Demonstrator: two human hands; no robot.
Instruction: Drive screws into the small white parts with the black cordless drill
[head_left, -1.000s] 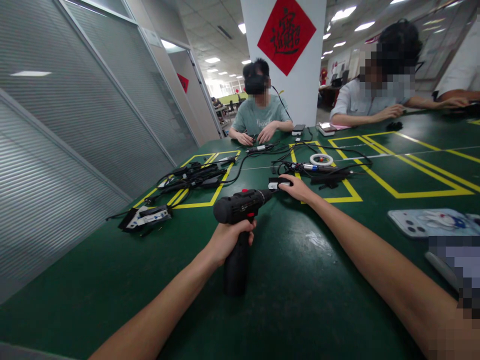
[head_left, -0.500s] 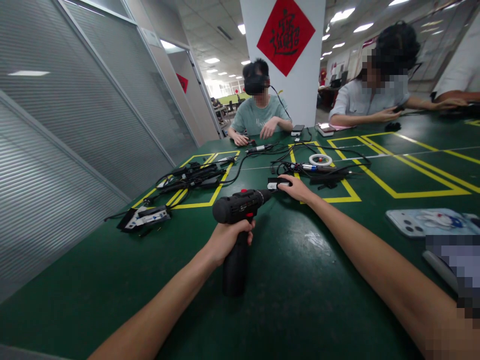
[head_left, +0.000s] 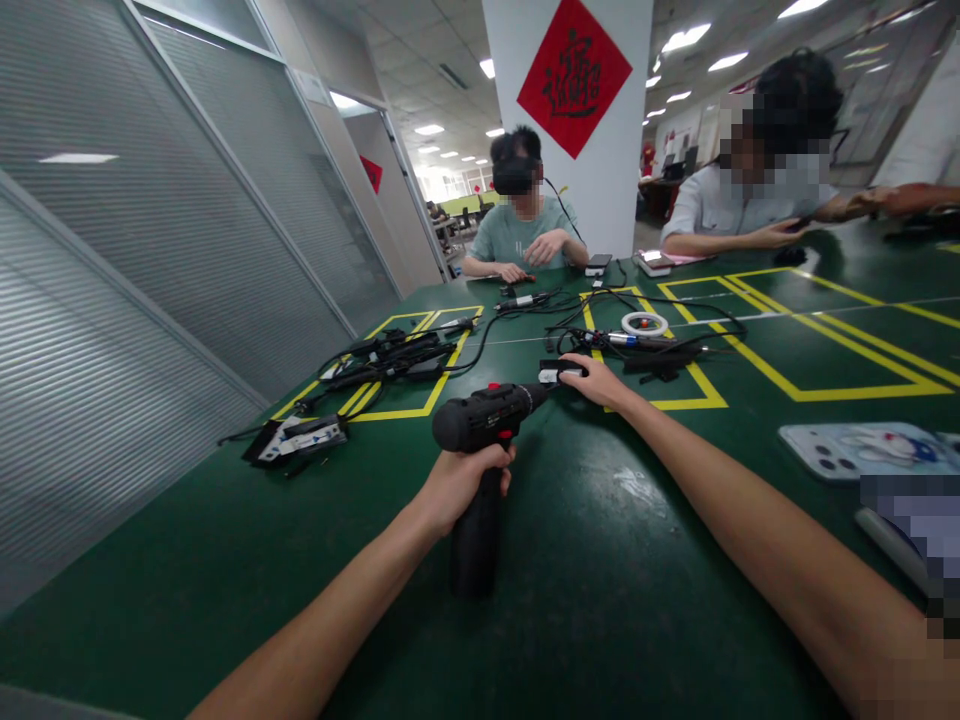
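Observation:
My left hand (head_left: 466,486) is wrapped round the grip of a black cordless drill (head_left: 480,420) with red accents. The drill stands upright, its nose pointing away and to the right. At the tip of the drill sits a small black block with a white label (head_left: 553,373). My right hand (head_left: 596,379) grips the right end of this block, fingers over its top and far side. Whether the bit touches the block I cannot make out.
Black cables and tools (head_left: 397,352) lie in a heap at the left, beside a black-and-white packet (head_left: 296,440). A white ring (head_left: 643,323) and a soldering-iron-like tool (head_left: 637,341) lie beyond my right hand. A phone (head_left: 862,450) is at the right. Two people sit across the green table (head_left: 225,590).
The whole view has shifted slightly. My hands, the drill and the block keep the same places relative to each other. The hands of the person opposite have moved a little.

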